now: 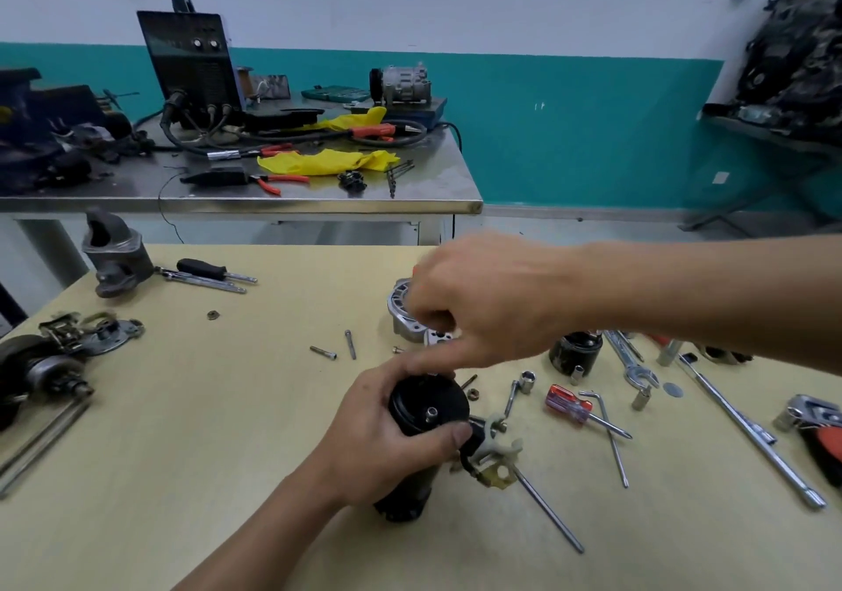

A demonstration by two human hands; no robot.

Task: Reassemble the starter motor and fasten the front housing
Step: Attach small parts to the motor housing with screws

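The black starter motor body point(428, 408) stands tilted on the wooden table point(228, 431); my left hand point(378, 435) grips it around its side. A beige plastic fork lever point(494, 463) and a long bolt point(546, 513) stick out to its right. My right hand point(492, 308) hovers just behind it with curled fingers, its thumb reaching down to the motor's top. That hand partly covers the silver front housing point(398, 312); whether it holds anything is hidden. Two loose bolts point(323, 353) lie to the left, and a nut point(473, 393) sits beside the motor.
A red-handled screwdriver point(574, 406), sockets, a spanner point(633, 362), a black cylinder point(574, 353) and a long ratchet bar point(752, 435) lie to the right. A grey casting point(116, 257) and other motor parts point(54, 362) sit on the left. A cluttered steel bench point(410, 200) stands behind.
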